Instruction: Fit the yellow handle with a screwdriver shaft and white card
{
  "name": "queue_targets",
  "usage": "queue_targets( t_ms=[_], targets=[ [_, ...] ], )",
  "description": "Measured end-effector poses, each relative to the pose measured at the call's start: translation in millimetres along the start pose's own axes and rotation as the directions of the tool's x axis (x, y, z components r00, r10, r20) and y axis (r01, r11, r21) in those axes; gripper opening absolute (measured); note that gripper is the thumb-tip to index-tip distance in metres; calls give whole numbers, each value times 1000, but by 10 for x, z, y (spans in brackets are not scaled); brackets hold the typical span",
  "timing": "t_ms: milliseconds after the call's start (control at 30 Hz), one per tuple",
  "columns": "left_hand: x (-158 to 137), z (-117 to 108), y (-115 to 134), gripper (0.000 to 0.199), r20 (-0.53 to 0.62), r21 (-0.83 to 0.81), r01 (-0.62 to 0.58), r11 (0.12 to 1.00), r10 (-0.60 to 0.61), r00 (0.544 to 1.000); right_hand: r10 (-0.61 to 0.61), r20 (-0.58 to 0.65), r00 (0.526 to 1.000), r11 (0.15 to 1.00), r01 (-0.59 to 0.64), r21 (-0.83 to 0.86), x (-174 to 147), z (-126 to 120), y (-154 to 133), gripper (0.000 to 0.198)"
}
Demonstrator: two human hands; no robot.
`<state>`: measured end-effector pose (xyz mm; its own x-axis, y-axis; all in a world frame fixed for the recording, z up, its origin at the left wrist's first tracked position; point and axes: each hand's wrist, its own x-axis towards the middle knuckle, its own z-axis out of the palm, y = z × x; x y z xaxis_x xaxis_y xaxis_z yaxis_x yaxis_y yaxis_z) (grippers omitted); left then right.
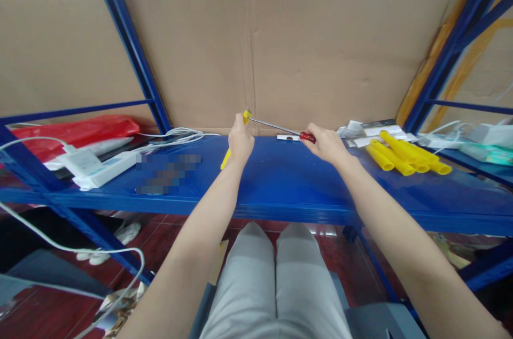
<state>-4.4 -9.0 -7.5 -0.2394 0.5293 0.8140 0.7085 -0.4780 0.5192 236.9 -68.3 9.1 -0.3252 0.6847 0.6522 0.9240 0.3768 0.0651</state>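
Note:
My left hand [241,141] is closed around a yellow tool-like piece [247,116], whose head shows above the fist and whose lower end sticks out below it; its exact kind I cannot make out. My right hand [325,142] grips a screwdriver [308,137] by its red handle. The screwdriver's long metal shaft slants left and slightly up, and its tip meets the upper end of the yellow piece. Both hands are over the blue shelf [288,173]. A small white strip [285,137] lies behind the screwdriver near the cardboard.
Several yellow tubes [401,153] lie at the right. A white power strip [108,169] with a plugged-in charger [82,159], coiled white cable [176,138] and red bag [80,133] are at the left. Cardboard [320,50] backs the shelf; blue posts [134,45] flank it.

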Motion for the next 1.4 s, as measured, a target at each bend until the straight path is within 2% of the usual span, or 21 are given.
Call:
queue_targets(
  t_ms=[233, 367, 467, 633, 767, 900, 1067, 1167, 1400],
  targets=[
    [3, -7, 1, 25, -1, 13, 11, 1000, -11, 1000, -20, 81, 997, 999, 17, 37, 5, -32, -62, 30],
    [-5, -5, 13, 27, -12, -1, 10, 1000, -10, 1000, 5, 49, 999, 995, -9, 98, 11, -2, -31, 27],
    [-16, -15, 43, 28, -6, -6, 9, 1000, -9, 1000, 26, 21, 999, 997, -27, 72, 9, 18, 0, 26],
    [-21, -37, 72, 29, 2, -3, 23, 1000, -23, 1000, -14, -7, 1000, 999, 14, 34, -1, 0, -6, 26],
    [-11, -32, 48, 30, -2, -33, 5, 999, -5, 1000, -47, -23, 999, 994, 49, 93, 0, -16, -12, 31],
    [-12, -25, 36, 29, -2, -17, 2, 1000, -2, 1000, -28, -15, 999, 988, 30, 149, 7, 1, 16, 27],
    [-22, -30, 44, 29, 13, -27, 0, 1000, 0, 1000, -19, -50, 999, 997, 22, 74, 2, -9, 42, 21],
    [-23, -28, 42, 30, 2, -38, -12, 999, 12, 1000, -30, -67, 997, 999, 32, 43, -7, -42, 23, 25],
    [-29, -45, 79, 27, 2, 5, 16, 1000, -16, 1000, -16, -20, 1000, 991, 19, 132, 1, -14, 8, 27]
  ],
)
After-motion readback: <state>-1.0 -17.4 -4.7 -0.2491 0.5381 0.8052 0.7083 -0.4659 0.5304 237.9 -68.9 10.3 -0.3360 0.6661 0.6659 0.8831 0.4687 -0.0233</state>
